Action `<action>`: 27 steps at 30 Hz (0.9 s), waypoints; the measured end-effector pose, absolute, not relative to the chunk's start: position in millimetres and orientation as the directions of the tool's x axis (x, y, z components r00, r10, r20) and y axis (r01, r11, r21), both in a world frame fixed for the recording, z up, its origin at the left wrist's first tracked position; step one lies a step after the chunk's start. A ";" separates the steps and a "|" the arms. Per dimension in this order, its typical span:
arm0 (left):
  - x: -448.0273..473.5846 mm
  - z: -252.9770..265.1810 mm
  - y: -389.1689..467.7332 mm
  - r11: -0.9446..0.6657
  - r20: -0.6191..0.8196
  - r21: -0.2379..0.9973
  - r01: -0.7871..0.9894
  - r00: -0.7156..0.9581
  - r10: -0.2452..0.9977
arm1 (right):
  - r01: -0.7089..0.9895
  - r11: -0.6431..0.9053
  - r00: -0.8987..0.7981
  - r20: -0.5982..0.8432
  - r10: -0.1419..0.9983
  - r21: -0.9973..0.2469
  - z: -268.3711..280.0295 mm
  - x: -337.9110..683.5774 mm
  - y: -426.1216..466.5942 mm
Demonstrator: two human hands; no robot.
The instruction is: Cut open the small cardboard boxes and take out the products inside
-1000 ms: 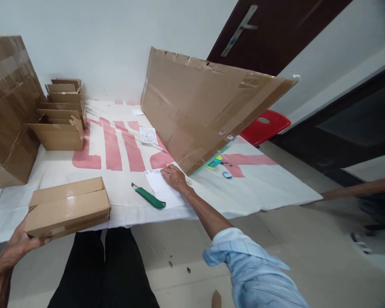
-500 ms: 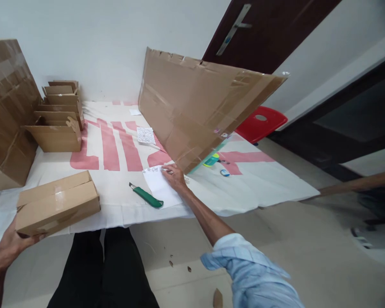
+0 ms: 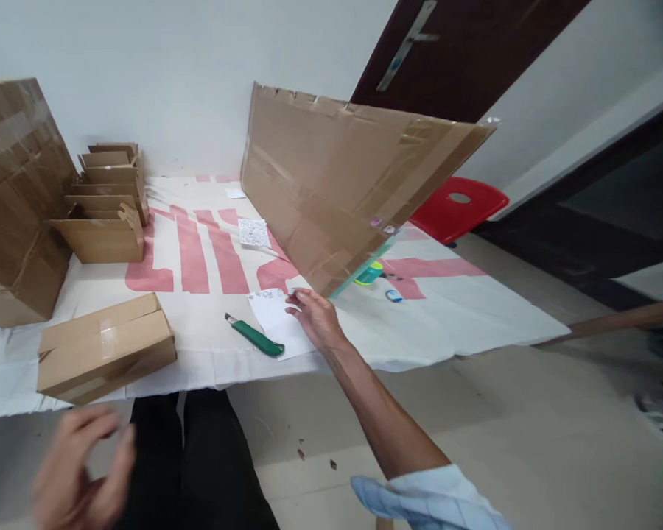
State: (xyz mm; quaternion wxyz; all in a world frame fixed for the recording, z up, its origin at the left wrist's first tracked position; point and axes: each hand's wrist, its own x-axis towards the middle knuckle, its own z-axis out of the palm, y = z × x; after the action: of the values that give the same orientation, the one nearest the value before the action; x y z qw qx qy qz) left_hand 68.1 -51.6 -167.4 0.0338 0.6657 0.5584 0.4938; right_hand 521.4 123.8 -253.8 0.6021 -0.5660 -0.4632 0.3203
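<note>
A closed cardboard box [image 3: 104,346] lies at the table's front edge on the left. My left hand [image 3: 82,471], smeared by motion, is below and in front of it; thumb and fingers are apart and nothing is between them. My right hand [image 3: 317,320] is over the right side of a white paper sheet [image 3: 279,324] with small markings along its top. Its thumb and fingertips are pinched together at a small pale bit I cannot make out. The green box cutter [image 3: 255,338] lies beside the sheet, its blade end pointing left.
A large cardboard panel [image 3: 337,184] stands tilted behind my right hand. Several open small boxes [image 3: 104,239] stand in a row near a big carton [image 3: 16,213] at left. A printed paper square [image 3: 253,232], a tape roll [image 3: 393,296] and a red chair [image 3: 458,210] are also around.
My left hand has let go of the cardboard box and moved down and right, away from it. My right hand has shifted slightly right, its fingertips drawn closer together.
</note>
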 end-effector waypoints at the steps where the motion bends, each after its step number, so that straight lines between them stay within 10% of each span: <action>1: 95.5 -162.0 -44.2 -0.499 0.640 0.591 0.634 0.008 0.768 | 0.021 0.156 0.298 0.155 0.942 -0.987 -247.0 512.3 112.5; 5: 179.3 -156.2 2.2 -0.496 0.450 0.826 0.268 0.217 0.866 | -0.313 0.050 -0.006 0.055 0.998 -0.948 -214.0 468.9 64.3; 11: 220.6 -160.4 41.6 -0.288 0.275 0.958 -0.011 0.331 0.903 | -0.357 0.013 -0.132 0.064 0.989 -0.934 -185.9 422.3 21.1; 27: 221.7 -162.1 33.3 -0.295 0.298 0.955 -0.043 0.187 0.936 | 0.372 0.560 -0.103 0.567 0.818 -0.740 -163.1 404.1 -1.7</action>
State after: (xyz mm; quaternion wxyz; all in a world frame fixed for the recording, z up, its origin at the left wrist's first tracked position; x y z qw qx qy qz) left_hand 221.7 33.3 -162.1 0.4683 0.6119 0.3650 0.5225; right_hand 404.1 -1.7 -163.1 0.5234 -0.4180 -0.7114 0.2129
